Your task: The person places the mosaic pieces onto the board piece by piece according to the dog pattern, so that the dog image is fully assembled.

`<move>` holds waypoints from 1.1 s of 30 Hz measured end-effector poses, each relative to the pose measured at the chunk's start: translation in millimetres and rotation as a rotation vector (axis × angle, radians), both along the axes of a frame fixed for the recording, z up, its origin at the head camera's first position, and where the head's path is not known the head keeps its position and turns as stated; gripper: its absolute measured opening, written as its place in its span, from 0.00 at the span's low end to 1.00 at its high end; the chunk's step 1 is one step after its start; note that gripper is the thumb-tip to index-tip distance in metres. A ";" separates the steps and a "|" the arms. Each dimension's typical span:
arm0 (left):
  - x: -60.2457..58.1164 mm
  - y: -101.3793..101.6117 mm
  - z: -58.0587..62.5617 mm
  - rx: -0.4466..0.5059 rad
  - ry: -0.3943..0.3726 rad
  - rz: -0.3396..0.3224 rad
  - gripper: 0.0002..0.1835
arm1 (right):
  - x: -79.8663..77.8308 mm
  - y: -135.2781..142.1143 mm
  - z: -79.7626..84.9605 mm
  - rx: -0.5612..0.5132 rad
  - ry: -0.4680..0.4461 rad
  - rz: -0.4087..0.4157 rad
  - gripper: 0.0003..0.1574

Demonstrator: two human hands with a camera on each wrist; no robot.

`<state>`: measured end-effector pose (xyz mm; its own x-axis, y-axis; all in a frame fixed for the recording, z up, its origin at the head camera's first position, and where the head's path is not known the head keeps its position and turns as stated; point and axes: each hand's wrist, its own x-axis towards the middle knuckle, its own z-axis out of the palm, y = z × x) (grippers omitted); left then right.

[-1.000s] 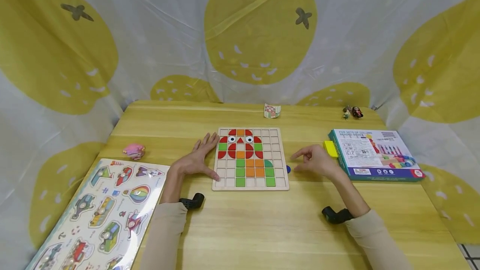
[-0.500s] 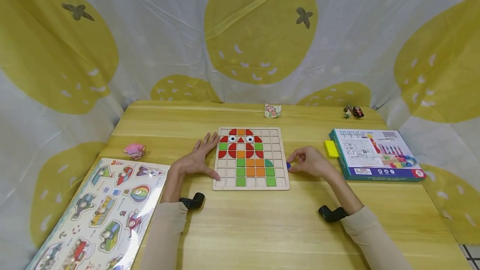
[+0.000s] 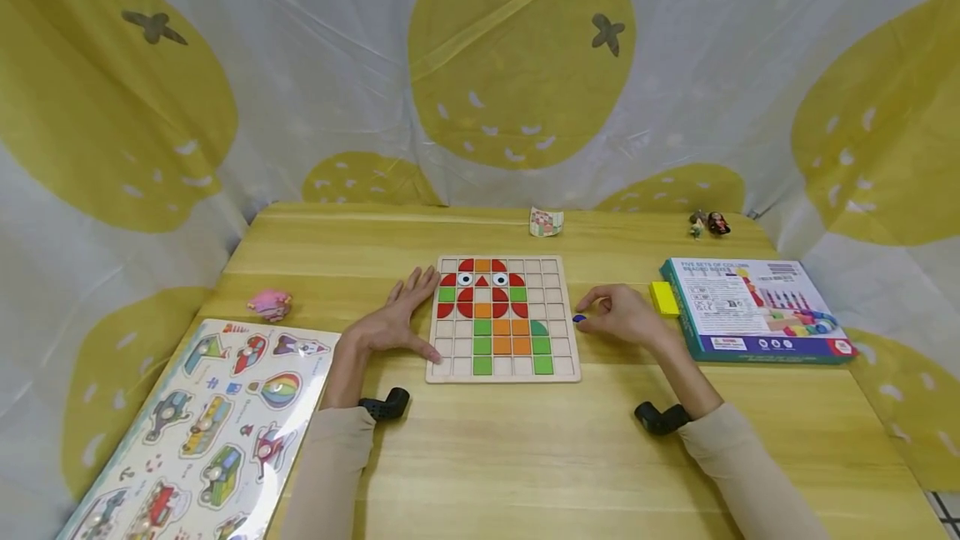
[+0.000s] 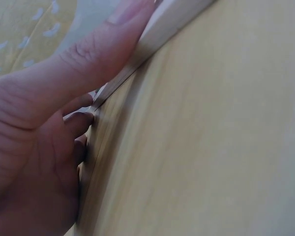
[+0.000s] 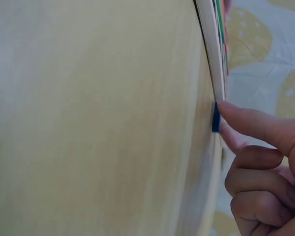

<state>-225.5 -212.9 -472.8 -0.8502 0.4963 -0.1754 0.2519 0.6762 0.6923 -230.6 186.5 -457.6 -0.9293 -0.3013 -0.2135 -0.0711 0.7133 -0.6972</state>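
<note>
In the head view a square wooden grid board (image 3: 561, 365) lies on the table, with red, orange and green shape pieces and two eye discs set in its cells. My left hand (image 3: 390, 322) rests at the board's left side, fingers spread along the edge and thumb over the near left corner. Off the right edge, my right hand (image 3: 619, 315) pinches a small blue piece (image 5: 216, 118) between thumb and index finger. The right wrist view shows that piece low at the table, the thumb on its top and the other fingers curled in.
A yellow block (image 3: 664, 299) touches a boxed bead set (image 3: 757, 307) at the right. A vehicle picture puzzle (image 3: 247, 407) lies at the left, near a pink toy (image 3: 270, 304). Farther back are a small pattern card (image 3: 546, 222) and little figurines (image 3: 717, 223).
My right hand has moved left to the blue piece and taken hold of it, and the piece has shifted slightly away along the board's edge. My left hand stays in place.
</note>
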 end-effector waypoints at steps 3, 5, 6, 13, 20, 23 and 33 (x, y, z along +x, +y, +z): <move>-0.9 0.5 -0.6 -0.001 0.001 -0.007 0.73 | -1.6 -0.9 -1.5 -0.016 -0.002 0.018 0.10; -1.4 1.1 -0.7 -0.003 0.000 -0.010 0.73 | -2.7 1.4 -2.4 -0.013 -0.013 0.026 0.08; -1.6 1.3 -0.8 -0.002 -0.002 -0.010 0.73 | -3.3 3.2 -2.6 -0.013 -0.020 0.034 0.08; -1.5 1.9 1.1 0.007 0.031 -0.028 0.72 | -6.4 18.2 1.9 -0.089 -0.063 0.112 0.12; -2.6 0.7 0.3 0.005 0.032 -0.030 0.72 | -7.9 18.8 -1.8 -0.071 -0.049 0.036 0.12; -2.0 -1.6 0.5 0.007 0.036 -0.023 0.72 | -9.4 16.9 -2.2 -0.031 -0.024 0.063 0.12; -2.3 0.9 4.3 -0.012 0.019 -0.005 0.72 | -9.1 -1.1 6.6 -0.074 0.017 0.243 0.06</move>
<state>-227.8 -212.1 -468.5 -0.8511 0.4985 -0.1649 0.2684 0.6829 0.6794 -239.7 185.3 -451.1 -0.8310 -0.5304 -0.1680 -0.2460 0.6211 -0.7442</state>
